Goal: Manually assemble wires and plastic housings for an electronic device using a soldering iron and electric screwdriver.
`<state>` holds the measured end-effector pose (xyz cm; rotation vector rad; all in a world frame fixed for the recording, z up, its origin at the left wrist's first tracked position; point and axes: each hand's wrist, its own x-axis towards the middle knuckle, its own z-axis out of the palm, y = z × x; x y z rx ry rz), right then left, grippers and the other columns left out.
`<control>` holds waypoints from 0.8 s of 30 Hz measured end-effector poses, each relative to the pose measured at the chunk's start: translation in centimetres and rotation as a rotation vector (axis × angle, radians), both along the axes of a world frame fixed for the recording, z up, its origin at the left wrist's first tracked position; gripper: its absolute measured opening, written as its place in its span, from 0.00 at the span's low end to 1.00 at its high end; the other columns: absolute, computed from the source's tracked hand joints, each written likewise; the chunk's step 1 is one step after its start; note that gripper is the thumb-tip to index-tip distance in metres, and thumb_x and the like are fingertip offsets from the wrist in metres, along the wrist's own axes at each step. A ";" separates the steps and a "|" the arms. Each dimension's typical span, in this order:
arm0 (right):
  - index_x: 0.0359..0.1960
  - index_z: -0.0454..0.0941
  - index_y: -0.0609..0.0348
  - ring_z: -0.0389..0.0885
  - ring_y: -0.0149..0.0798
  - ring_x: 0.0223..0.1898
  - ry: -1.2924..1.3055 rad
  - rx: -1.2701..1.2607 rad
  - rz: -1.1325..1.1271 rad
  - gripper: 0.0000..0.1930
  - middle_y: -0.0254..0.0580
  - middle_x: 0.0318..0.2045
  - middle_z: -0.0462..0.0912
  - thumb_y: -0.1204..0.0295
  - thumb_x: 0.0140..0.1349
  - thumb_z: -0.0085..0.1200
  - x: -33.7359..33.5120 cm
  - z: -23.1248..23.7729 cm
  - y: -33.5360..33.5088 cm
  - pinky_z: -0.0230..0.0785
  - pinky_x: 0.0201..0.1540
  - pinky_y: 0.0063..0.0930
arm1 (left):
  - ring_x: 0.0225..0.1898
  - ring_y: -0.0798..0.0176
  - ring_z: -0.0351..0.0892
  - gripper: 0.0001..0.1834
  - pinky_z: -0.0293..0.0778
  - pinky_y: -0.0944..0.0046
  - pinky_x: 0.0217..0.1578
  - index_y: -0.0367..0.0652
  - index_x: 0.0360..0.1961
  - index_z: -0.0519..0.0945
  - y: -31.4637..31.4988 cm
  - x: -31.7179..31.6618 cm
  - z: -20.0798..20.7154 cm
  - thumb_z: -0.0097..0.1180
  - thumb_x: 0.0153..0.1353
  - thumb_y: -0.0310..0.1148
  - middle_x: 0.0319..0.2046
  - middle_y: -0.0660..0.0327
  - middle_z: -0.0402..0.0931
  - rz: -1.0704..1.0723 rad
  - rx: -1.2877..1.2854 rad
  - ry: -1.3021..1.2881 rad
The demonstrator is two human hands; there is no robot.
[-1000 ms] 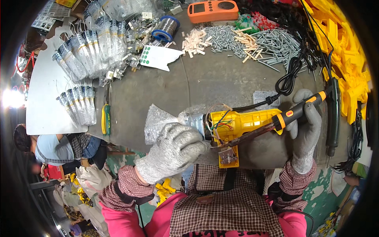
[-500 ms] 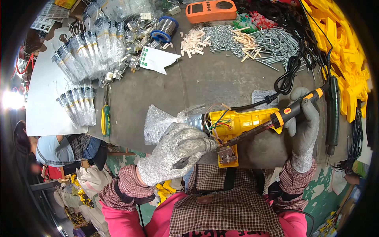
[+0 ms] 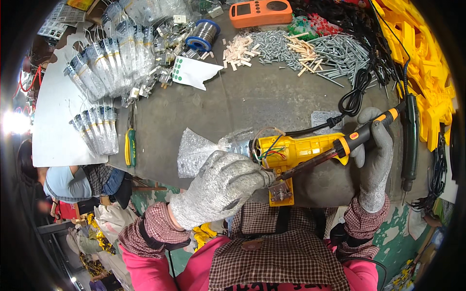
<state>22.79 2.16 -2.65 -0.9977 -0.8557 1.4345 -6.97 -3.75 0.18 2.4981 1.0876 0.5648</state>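
My gloved right hand (image 3: 377,150) is wrapped round the black and orange handle of a soldering iron (image 3: 358,136). The iron slants down to the left, its tip close to a small switch (image 3: 280,192) on a yellow piece at the table's front edge. Behind it lies an open yellow tool housing (image 3: 306,147) with thin coloured wires (image 3: 274,154) at its left end. My gloved left hand (image 3: 221,182) has its fingertips pinched together beside the iron's tip; what they hold is hidden. Past this hand, a metal cylinder (image 3: 238,147) joins a part in bubble wrap (image 3: 194,155).
Green-yellow pliers (image 3: 130,147) lie at left, near wrapped parts (image 3: 97,128). Screws (image 3: 340,53), a solder spool (image 3: 203,36) and an orange meter (image 3: 260,13) lie at the back. A black screwdriver-like tool (image 3: 410,140) hangs at right beside yellow housings (image 3: 427,87).
My left hand has shifted slightly right, its fingertips nearer the iron's tip and still pinched. The right hand and the soldering iron have hardly moved.
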 end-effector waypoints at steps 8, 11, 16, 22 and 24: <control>0.44 0.74 0.62 0.69 0.23 0.16 0.016 0.005 0.003 0.16 0.41 0.26 0.79 0.60 0.70 0.45 0.0 -0.1 0.0 0.63 0.21 0.15 | 0.43 0.57 0.81 0.22 0.73 0.55 0.44 0.47 0.50 0.83 0.0 0.1 -0.1 0.61 0.49 0.33 0.40 0.63 0.81 -0.021 0.057 0.096; 0.44 0.74 0.63 0.70 0.23 0.16 0.034 0.004 0.041 0.16 0.42 0.27 0.79 0.60 0.70 0.45 0.5 -0.4 0.0 0.64 0.21 0.15 | 0.39 0.61 0.81 0.22 0.74 0.58 0.42 0.46 0.48 0.84 0.7 0.2 1.3 0.66 0.50 0.34 0.34 0.65 0.81 -0.033 -0.015 0.095; 0.45 0.74 0.64 0.69 0.23 0.15 0.035 0.034 0.006 0.17 0.42 0.26 0.78 0.60 0.71 0.44 0.0 -0.2 0.0 0.66 0.22 0.17 | 0.28 0.62 0.85 0.08 0.80 0.64 0.32 0.35 0.38 0.83 1.0 -1.8 2.2 0.55 0.59 0.23 0.28 0.58 0.84 0.375 -0.002 -0.356; 0.45 0.73 0.64 0.72 0.25 0.18 0.050 0.055 0.053 0.16 0.43 0.27 0.79 0.61 0.71 0.45 0.0 -0.2 0.1 0.66 0.22 0.16 | 0.33 0.55 0.87 0.18 0.83 0.59 0.31 0.47 0.57 0.79 0.5 0.7 2.5 0.54 0.66 0.29 0.38 0.58 0.85 0.023 0.023 -0.170; 0.45 0.73 0.64 0.72 0.25 0.18 0.031 0.039 0.024 0.16 0.43 0.27 0.79 0.61 0.71 0.45 0.1 -0.4 0.2 0.65 0.22 0.16 | 0.30 0.53 0.84 0.24 0.80 0.58 0.28 0.47 0.63 0.74 1.4 2.3 4.2 0.53 0.64 0.29 0.36 0.56 0.82 0.032 -0.293 0.150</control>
